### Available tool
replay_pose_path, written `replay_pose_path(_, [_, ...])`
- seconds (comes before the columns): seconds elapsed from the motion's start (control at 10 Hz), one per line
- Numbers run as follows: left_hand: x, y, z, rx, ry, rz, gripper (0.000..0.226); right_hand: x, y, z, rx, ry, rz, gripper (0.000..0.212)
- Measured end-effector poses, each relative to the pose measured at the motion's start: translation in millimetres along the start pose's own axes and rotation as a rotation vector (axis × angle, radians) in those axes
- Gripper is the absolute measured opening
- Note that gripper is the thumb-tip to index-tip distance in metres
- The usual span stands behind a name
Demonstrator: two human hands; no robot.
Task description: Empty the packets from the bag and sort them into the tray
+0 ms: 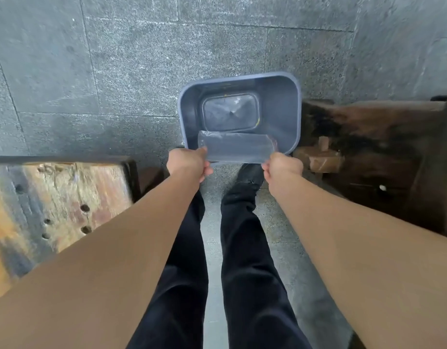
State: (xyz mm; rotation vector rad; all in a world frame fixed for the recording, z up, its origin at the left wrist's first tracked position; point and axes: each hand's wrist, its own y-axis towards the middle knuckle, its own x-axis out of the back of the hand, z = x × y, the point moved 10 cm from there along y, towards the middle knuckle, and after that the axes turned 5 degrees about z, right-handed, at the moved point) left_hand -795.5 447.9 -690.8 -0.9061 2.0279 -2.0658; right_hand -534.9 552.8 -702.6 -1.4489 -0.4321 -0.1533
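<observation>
A clear, flat plastic bag (pixel 236 147) is stretched between both hands, over the near rim of a deep grey-blue bin (pixel 280 104) that stands on the floor. My left hand (pixel 188 162) pinches the bag's left end. My right hand (pixel 282 167) pinches its right end. The bag looks see-through with nothing visible inside. The bin's bottom shows only a shiny patch, and no packets or tray are in sight.
A worn, paint-stained wooden table (pixel 54 210) sits at the left. Dark wooden furniture (pixel 381 159) with a brown block on it stands at the right. Grey stone floor tiles (pixel 116 71) stretch ahead. My dark trouser legs and a shoe (pixel 250 175) are below the bin.
</observation>
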Motion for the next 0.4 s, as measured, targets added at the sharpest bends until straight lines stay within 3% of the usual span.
replay_pose_path(0.1, [-3,-5,3,0.002,0.023,0.014,0.032,5,-13,1,0.000,0.009,-0.104,0.018])
replay_pose_path(0.2, [1,-27,6,-0.029,0.154,0.041,0.040,-2,-40,3,-0.003,-0.096,-0.054,0.035])
replay_pose_path(0.3, [0,-72,-15,-0.197,0.517,0.072,0.045,-3,-71,24,0.151,-0.323,-0.017,0.049])
replay_pose_path(0.4, [-7,-133,-40,-0.413,0.617,0.110,0.035,-18,-119,41,0.298,-0.605,0.155,0.026])
